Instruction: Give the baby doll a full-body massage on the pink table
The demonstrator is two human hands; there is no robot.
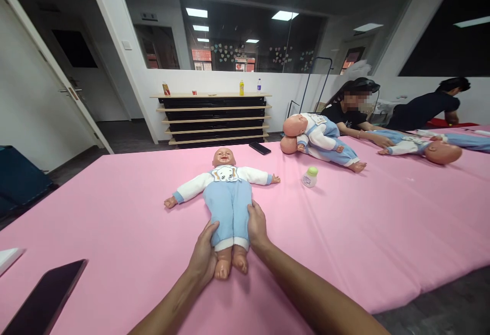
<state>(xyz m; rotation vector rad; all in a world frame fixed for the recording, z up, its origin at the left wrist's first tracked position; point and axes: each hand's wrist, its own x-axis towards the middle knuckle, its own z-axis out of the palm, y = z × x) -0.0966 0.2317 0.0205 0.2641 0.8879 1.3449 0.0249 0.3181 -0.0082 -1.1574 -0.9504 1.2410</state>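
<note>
A baby doll (pixel 228 202) in a white top and light blue trousers lies on its back, head away from me, arms spread wide. My left hand (pixel 203 250) is closed around the outer side of its lower leg on the left. On the other side, my right hand (pixel 257 225) grips the trouser leg near the knee, thumb on top. Both of the doll's bare feet stick out between my wrists. The fingers beneath the legs are partly hidden. A small white bottle with a green cap (pixel 310 177) stands to the right of the doll.
The pink-covered table (pixel 126 212) bears a black phone (pixel 260 148) beyond the doll and a larger dark device (pixel 48 299) at near left. Two stacked dolls (pixel 316 133) lie at far right. A person in a cap (pixel 352 105) handles another doll (pixel 424 148).
</note>
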